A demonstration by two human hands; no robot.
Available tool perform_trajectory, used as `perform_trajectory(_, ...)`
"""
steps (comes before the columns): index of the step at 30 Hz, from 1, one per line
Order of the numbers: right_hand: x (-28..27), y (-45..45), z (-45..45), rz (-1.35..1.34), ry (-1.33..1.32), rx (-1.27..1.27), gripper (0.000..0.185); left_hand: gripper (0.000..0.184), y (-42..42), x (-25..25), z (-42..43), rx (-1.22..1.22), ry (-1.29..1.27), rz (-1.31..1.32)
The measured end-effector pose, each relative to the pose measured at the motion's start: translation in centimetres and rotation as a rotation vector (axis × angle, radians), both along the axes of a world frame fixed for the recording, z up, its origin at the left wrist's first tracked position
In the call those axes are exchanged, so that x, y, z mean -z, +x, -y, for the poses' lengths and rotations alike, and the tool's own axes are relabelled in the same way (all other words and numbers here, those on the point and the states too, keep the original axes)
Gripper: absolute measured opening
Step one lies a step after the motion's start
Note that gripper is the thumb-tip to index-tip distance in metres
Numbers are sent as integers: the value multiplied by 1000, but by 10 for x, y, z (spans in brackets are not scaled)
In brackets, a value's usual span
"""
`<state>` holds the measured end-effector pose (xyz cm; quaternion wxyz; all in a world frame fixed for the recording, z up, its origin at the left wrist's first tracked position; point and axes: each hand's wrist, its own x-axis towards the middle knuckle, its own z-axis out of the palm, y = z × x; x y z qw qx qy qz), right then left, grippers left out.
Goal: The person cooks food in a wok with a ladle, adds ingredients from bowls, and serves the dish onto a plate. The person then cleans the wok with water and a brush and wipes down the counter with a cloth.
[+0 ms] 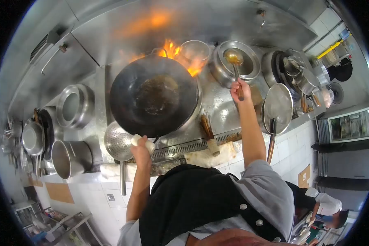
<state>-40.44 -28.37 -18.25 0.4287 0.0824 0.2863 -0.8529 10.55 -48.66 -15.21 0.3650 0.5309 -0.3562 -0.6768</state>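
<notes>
Stainless steel fills the head view, from the splashback to the wet stove counter, with orange flames rising behind a large black wok. The wok lies left of centre, in front of the body, tipped or level I cannot tell through the lens's curve; its bottom holds what looks like a shallow, shiny film of liquid, though the haze leaves some doubt. The left hand is closed around a pale folded cloth at the near rim, fingers bent with no real gap. The right hand is wrapped firmly round the handle of a ladle, whose bowl, with something amber in it, shows over the mouth of a steel pot. A perforated skimmer lies by the left hand, and a bristle brush between the two arms. I would judge the wok heavy, rigid and very hot, its metal likely slick with oil, so the padded near edge is the place to take hold. The ladle should be stiff and fairly light, though heavier at the bowl when full, and best held on its wooden-looking grip.
</notes>
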Motion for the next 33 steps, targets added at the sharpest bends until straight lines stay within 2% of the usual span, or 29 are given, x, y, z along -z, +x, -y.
perform_trajectory(2, -24, 39, -16, -83, 100, -37, 10, 20, 1, 4, -2, 13, -27, -51)
perform_trajectory(4, -57, 86, -27, -98, 111, -82, 15, 29, 7, -6, 8, 88, 80, 96)
perform_trajectory(6, -91, 133, -37, -84, 78, -116, 21, 37, 18, 10, 15, 103, 51, 9)
perform_trajectory(9, -105, 195, -58, -60, 80, -264, 30, 45, 45, 15, 10, 71, 168, -246)
perform_trajectory(12, -118, 254, -57, 39, 94, -284, 34, 47, 77, 37, 11, 191, 176, -139)
perform_trajectory(13, -116, 264, -62, 38, 22, -421, 29, 46, 85, 23, 4, 232, 70, -96)
perform_trajectory(16, -122, 293, -56, -58, 241, -304, 14, 46, 114, -6, -8, 365, 173, -120)
perform_trajectory(17, -130, 296, -54, -92, 261, -327, 12, 47, 120, -15, -14, 317, 208, -99)
perform_trajectory(18, -137, 295, -54, -189, 346, -325, 17, 47, 133, -6, -18, 333, 137, -60)
perform_trajectory(20, -144, 283, -54, -386, 513, -315, 29, 48, 162, 18, -22, 371, -9, 16)
perform_trajectory(21, -136, 269, -56, -390, 526, -256, 45, 49, 166, 11, -29, 281, -29, 40)
perform_trajectory(22, -128, 253, -56, -499, 573, -211, 46, 50, 168, 2, -38, 198, -49, 60)
perform_trajectory(24, -109, 210, -55, -716, 679, -108, 48, 51, 189, 3, -41, 242, 105, 294)
perform_trajectory(26, -84, 148, -47, -901, 886, -18, 43, 52, 197, 0, -44, 226, 214, 348)
perform_trajectory(28, -45, 62, -41, -843, 1030, -5, 22, 54, 201, 3, -56, 128, 97, 268)
perform_trajectory(29, -24, 20, -36, -838, 1108, -27, 15, 56, 214, 29, -56, 115, 84, 290)
perform_trajectory(30, -5, -19, -29, -856, 1177, -88, 10, 55, 204, 22, -57, 121, 46, 339)
perform_trajectory(32, 28, -88, -8, -958, 1241, -266, 18, 53, 185, -8, -65, 123, -29, 444)
perform_trajectory(33, 41, -108, 4, -960, 1195, -314, 25, 49, 178, -14, -67, 113, 42, 445)
